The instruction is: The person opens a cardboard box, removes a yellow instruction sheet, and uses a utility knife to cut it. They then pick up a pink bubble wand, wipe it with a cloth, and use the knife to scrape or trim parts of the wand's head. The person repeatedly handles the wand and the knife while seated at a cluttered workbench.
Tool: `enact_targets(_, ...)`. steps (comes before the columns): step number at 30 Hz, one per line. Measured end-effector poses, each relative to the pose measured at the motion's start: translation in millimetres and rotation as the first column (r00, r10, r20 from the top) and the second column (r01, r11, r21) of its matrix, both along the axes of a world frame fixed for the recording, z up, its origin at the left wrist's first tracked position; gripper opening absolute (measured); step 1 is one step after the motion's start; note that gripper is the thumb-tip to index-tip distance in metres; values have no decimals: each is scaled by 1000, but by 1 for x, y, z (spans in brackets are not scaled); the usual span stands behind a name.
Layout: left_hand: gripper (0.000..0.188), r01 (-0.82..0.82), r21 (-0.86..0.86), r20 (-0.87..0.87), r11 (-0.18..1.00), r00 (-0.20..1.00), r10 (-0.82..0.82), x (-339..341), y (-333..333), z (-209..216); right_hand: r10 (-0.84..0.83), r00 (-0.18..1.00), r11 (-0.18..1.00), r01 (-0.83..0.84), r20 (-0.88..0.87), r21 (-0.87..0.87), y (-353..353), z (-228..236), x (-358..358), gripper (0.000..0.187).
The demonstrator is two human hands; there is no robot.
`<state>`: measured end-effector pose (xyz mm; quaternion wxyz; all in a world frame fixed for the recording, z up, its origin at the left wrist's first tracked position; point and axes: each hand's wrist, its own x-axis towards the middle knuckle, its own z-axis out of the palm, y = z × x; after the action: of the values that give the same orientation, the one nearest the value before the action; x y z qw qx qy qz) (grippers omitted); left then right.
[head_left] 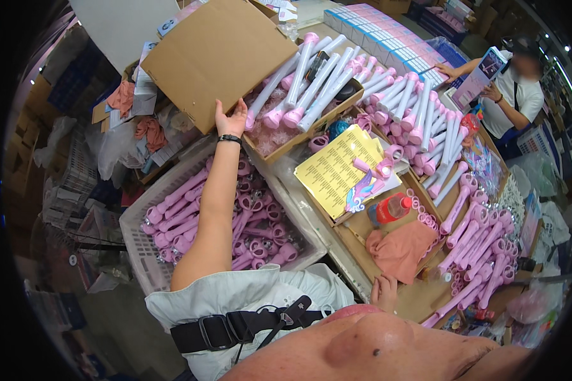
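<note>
My left hand (231, 119) is stretched far forward, palm up with fingers apart, at the near corner of a big brown cardboard piece (219, 60). It appears to touch that edge; whether it bears any weight I cannot tell. Just right of it, an open carton (279, 151) holds white tubes with pink ends (308, 82). Under my left forearm stands a pale plastic crate (136, 235) full of pink wand handles (179, 213). My right hand (383, 293) lies at the bench's near edge, fingers loosely extended, close to a salmon cloth (403, 251).
Yellow printed sheets (333, 171) and a red-capped bottle (393, 208) lie mid-bench. More pink handles (480, 241) are heaped at right. Stacked printed boxes (388, 41) line the back. A co-worker (518, 95) at far right holds a printed box (480, 79).
</note>
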<state>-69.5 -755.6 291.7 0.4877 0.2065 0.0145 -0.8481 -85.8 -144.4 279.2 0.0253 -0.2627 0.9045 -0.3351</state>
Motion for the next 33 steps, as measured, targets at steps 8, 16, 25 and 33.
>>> enact_targets(8, 60, 194, -44, 243, 980, 954, -178, 23, -2, -30, 17, 1000, 999, -17, 4, 32, 2, -3, 7, 9)
enact_targets(16, 41, 2, -742, 669, 670, 62, 741, 106, 25, -46, -7, 1000, 1000, 7, 23, -3, -2, -6, 10, 10)
enact_targets(25, 78, -207, -762, 646, 614, -301, 701, 132, -48, -36, -8, 999, 998, 5, 49, 67, -14, -13, 9, 9)
enact_targets(33, 64, 237, -578, 709, 781, 620, 337, 188, -67, -6, 130, 992, 990, -129, -11, 57, -26, -36, 3, 9)
